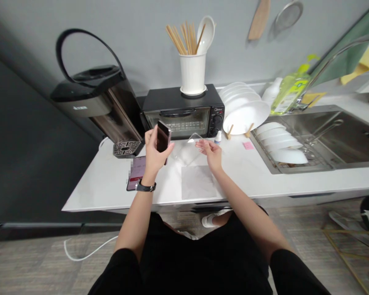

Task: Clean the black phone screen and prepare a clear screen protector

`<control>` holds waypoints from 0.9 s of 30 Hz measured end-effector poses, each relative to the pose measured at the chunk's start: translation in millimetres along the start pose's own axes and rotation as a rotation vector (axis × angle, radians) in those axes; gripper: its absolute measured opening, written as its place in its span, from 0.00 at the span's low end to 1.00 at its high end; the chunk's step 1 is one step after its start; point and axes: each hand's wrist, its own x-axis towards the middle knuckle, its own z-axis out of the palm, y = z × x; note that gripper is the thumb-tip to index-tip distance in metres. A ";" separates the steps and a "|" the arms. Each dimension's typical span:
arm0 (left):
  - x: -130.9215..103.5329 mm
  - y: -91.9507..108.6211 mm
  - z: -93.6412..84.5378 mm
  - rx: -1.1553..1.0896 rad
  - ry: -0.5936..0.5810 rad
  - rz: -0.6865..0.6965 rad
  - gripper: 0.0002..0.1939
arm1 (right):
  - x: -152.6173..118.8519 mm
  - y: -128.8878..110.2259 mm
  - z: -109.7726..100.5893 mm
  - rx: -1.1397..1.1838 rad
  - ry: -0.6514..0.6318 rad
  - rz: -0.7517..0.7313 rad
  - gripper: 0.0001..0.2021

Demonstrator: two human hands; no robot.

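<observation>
Gripping a dark phone (pixel 163 137), the left hand (pixel 153 153) hides any readable writing.

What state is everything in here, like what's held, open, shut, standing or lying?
Left hand: gripping a dark phone, raised off the counter.
Right hand: fingers pinching a clear film, lifted.
Second phone: lying flat, screen lit.
Grey cloth: spread flat on the counter.
Toaster oven: door shut.
Water dispenser: lid up.
Plates: standing in a rack.
Bowls: stacked by the sink.
</observation>
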 end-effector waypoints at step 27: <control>0.8 -40.7 100.5 -0.005 -0.831 0.230 0.36 | -87.5 -19.2 -112.5 -0.011 0.477 -0.032 0.28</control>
